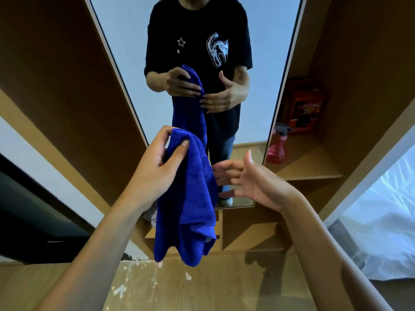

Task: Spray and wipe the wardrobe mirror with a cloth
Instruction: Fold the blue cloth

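A person stands facing a tall wardrobe mirror [134, 52] set between brown wooden panels, a blue cloth [190, 198] held up before the glass. The left hand [155, 167] grips the cloth at its top edge, thumb and curled fingers pinching the fold so that the rest hangs loose and long toward the floor, apparently to let it fall open for folding or bunching. Just beside it, the right hand [251, 178] is spread and relaxed, fingertips near or brushing the hanging cloth and holding nothing, seemingly poised to gather the fabric into a pad for wiping. The mirror returns the same pose: a black printed T-shirt, two hands, the blue cloth between them. Further right, a pink spray bottle [277, 147] with a dark trigger stands upright on an open wardrobe shelf [314, 169], close to the mirror's edge and within easy reach, with a red box [307, 108] behind it. White bedding [381, 221] shows at far right.
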Demonstrator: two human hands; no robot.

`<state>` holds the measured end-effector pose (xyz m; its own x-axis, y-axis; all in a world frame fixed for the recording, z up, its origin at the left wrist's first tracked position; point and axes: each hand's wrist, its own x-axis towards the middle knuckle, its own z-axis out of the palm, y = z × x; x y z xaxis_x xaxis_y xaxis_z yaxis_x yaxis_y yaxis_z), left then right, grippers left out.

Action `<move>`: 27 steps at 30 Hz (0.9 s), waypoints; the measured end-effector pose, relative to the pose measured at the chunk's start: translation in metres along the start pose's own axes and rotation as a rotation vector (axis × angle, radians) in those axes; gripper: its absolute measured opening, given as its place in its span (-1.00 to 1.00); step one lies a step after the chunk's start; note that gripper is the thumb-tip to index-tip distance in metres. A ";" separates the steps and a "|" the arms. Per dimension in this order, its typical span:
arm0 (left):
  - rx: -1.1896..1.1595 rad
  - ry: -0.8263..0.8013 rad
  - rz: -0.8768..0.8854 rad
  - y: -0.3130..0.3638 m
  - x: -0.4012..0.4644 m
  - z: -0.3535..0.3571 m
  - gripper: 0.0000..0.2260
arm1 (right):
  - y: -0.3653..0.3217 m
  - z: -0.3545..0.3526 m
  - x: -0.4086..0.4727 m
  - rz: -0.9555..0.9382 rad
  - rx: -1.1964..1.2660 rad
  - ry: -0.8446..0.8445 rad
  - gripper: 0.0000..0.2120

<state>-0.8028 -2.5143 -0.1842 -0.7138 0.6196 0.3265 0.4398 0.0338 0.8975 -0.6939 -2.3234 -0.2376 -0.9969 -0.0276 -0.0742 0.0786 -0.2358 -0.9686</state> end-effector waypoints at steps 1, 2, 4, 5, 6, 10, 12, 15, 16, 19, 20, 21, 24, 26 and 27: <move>0.007 0.013 0.004 0.000 0.000 -0.001 -0.91 | 0.000 0.000 0.001 -0.023 -0.021 -0.030 -0.23; 0.010 0.021 0.010 0.001 0.000 -0.001 -0.89 | 0.000 0.001 0.002 -0.053 -0.048 -0.055 -0.31; 0.017 0.042 0.028 0.001 0.000 -0.001 -0.90 | -0.004 0.000 0.004 -0.102 -0.064 -0.077 -0.54; 0.020 0.059 0.043 0.001 -0.001 -0.001 -0.92 | -0.006 0.000 0.005 -0.126 -0.064 -0.083 -0.62; 0.022 0.077 0.053 0.001 -0.001 0.000 -0.94 | -0.008 0.001 0.004 -0.156 -0.091 -0.087 -0.65; 0.047 0.129 0.071 0.000 -0.002 0.003 -0.95 | -0.011 0.013 0.003 -0.191 -0.485 -0.077 -0.72; 0.068 0.147 0.076 0.000 -0.002 0.005 -0.94 | -0.009 0.019 0.005 -0.157 -0.616 -0.058 -0.72; 0.084 0.157 0.078 -0.001 -0.002 0.007 -0.90 | -0.004 0.022 0.009 -0.144 -0.781 -0.001 -0.71; 0.086 0.154 0.077 -0.002 -0.001 0.006 -0.90 | -0.003 0.021 0.010 -0.153 -0.811 0.004 -0.72; 0.084 0.131 0.057 -0.003 -0.001 -0.001 -0.95 | -0.008 0.009 0.006 -0.188 -0.794 0.030 -0.81; 0.080 0.121 0.050 -0.004 -0.001 -0.005 -0.96 | -0.012 0.004 0.003 -0.198 -0.752 0.057 -0.85; 0.079 0.110 0.044 -0.005 -0.001 -0.009 -0.96 | -0.016 -0.001 -0.001 -0.218 -0.696 0.089 -0.88; 0.097 0.079 0.029 -0.007 -0.001 -0.018 -0.95 | -0.029 -0.011 -0.010 -0.307 -0.531 0.183 -0.85; 0.082 0.058 0.006 -0.007 -0.001 -0.021 -0.93 | -0.035 -0.013 -0.011 -0.348 -0.496 0.214 -0.82; 0.066 0.052 -0.006 -0.007 -0.001 -0.022 -0.92 | -0.036 -0.012 -0.010 -0.360 -0.481 0.223 -0.82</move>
<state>-0.8177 -2.5325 -0.1844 -0.7432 0.5775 0.3378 0.4692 0.0899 0.8785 -0.6867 -2.3028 -0.2047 -0.9423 0.1867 0.2779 -0.2225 0.2710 -0.9365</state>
